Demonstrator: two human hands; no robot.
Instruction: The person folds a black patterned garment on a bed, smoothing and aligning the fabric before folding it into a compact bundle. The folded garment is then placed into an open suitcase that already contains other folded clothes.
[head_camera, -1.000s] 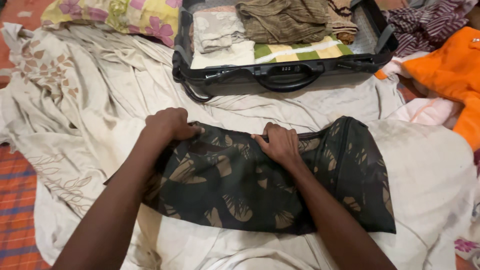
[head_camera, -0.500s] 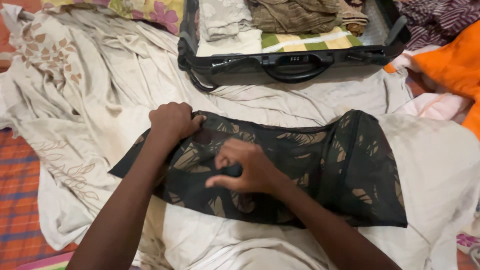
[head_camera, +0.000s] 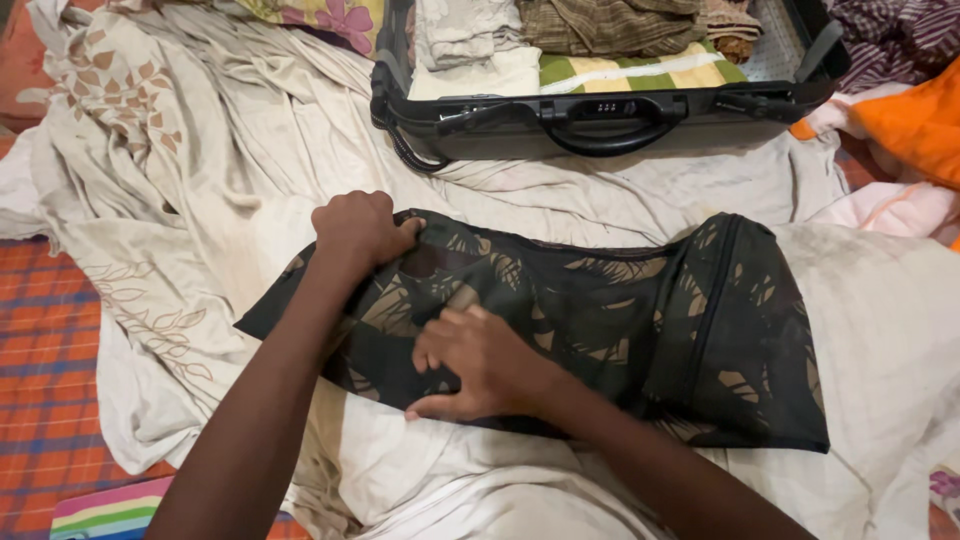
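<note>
Head view: left hand (head_camera: 362, 228) fingers grip dark garment (head_camera: 600, 320), right hand (head_camera: 478, 362) lies flat; open suitcase (head_camera: 600, 125) holds folded clothes (head_camera: 600, 30).

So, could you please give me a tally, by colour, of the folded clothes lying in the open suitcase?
Cream or off-white folded pieces: 1
Olive-brown folded pieces: 1
Green, yellow and white striped pieces: 1
Brown-and-tan pieces at the right end: 1
Total: 4, all inside the black suitcase; anything beneath them is hidden.
</note>
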